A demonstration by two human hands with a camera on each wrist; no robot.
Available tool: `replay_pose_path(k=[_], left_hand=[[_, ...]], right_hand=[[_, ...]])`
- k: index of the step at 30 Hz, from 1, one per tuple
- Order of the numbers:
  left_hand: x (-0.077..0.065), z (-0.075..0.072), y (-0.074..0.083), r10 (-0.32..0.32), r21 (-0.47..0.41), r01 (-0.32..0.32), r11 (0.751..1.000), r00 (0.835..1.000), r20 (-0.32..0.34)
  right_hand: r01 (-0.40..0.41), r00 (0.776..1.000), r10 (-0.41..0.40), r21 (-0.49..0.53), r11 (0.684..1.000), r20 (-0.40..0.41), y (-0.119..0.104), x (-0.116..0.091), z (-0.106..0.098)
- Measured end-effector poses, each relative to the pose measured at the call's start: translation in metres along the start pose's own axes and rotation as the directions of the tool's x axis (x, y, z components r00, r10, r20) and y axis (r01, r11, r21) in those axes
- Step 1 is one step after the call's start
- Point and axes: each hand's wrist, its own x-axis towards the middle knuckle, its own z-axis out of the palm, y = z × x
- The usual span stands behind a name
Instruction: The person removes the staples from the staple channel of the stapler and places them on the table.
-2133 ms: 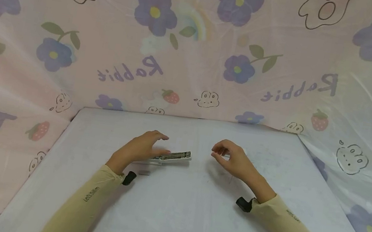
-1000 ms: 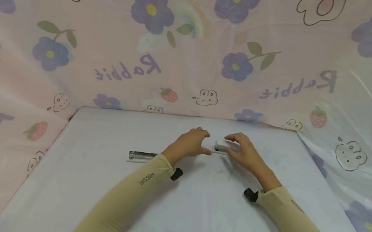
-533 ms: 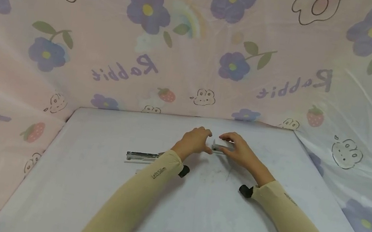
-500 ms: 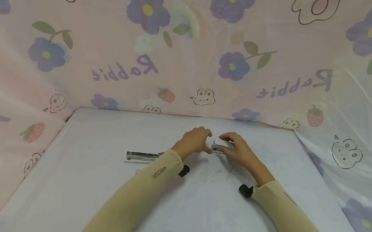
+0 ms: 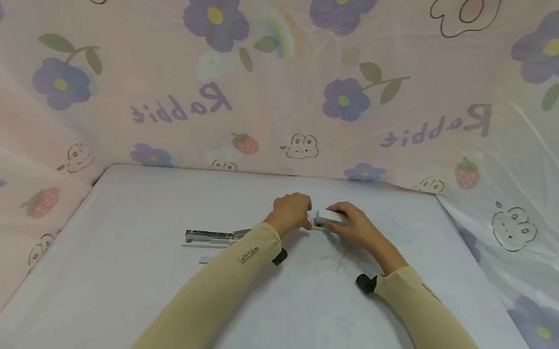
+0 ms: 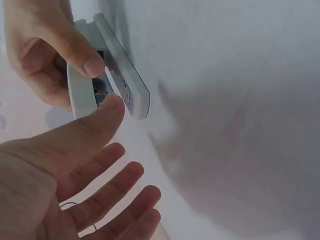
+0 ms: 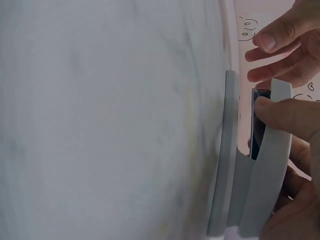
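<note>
Right hand [image 5: 361, 227] clamped on a white stapler [image 5: 330, 215]: thumb on the dark metal magazine [image 7: 258, 125] near the front end, other fingers curled behind the top cover [image 7: 270, 185]. Stapler sits at that hand's fingertips, between the two hands, front end toward the left hand. Base [image 7: 223, 155] stands apart from the cover at the front, gap between them visible in both wrist views. Can't tell whether the base touches the table [image 5: 314, 338].

Left hand [image 5: 291, 212] just beside the stapler's front end, fingers and thumb apart, holding nothing. Fingers loosely bent, thumb stretched toward the stapler's gap. In the left wrist view the thumb tip overlaps the front end; contact can't be told.

Second stapler [image 5: 209, 238] on the table, left of the left hand and nearer the person, metal rail showing along the top, white base under it. Its right end runs behind the left sleeve [image 5: 208, 294]. Small pale strip [image 5: 204, 260] nearer the person than that stapler, at the same sleeve's edge; too small to identify.

Right sleeve [image 5: 443, 335] is tan like the left one. Black device under each wrist, left [image 5: 280, 256] and right [image 5: 365, 283]. Beyond both hands, pink curtain [image 5: 270, 94] with flowers, rabbits, strawberries, mirrored "Rabbit" lettering.
</note>
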Motion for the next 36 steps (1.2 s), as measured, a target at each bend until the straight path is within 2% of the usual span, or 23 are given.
replay_pose_path(k=[1,7,11,17,20,27,36], left_hand=[[-0.005,-0.003,0.001,-0.001,-0.002,0.001,1.0,1.0,-0.002],[-0.003,0.001,-0.001,-0.021,0.017,0.021,1.0,1.0,0.001],[0.0,0.006,0.001,-0.032,0.021,0.032,0.999,0.999,0.002],[0.005,0.017,0.007,-0.013,0.043,0.013,0.999,1.0,0.002],[0.005,0.02,0.011,-0.025,0.048,0.026,0.999,1.0,-0.014],[0.003,0.025,0.015,-0.037,0.058,0.041,0.997,0.997,-0.075],[0.003,0.029,0.016,-0.048,0.081,0.057,0.995,0.993,-0.104]], right_hand=[[0.001,1.0,-0.001,0.0,1.0,0.006,0.0,0.0,0.0],[0.008,1.0,-0.008,0.009,1.0,0.017,0.0,0.0,-0.001],[0.01,1.0,-0.01,-0.003,1.0,0.019,0.002,0.0,0.0],[0.026,0.999,-0.026,-0.019,0.999,0.021,0.002,0.0,0.001],[0.035,0.999,-0.035,-0.029,0.999,0.016,0.001,0.0,0.0],[-0.018,1.0,0.017,-0.024,1.0,-0.003,-0.001,0.001,0.0],[-0.05,0.999,0.05,-0.012,0.999,0.003,-0.001,0.002,0.001]])
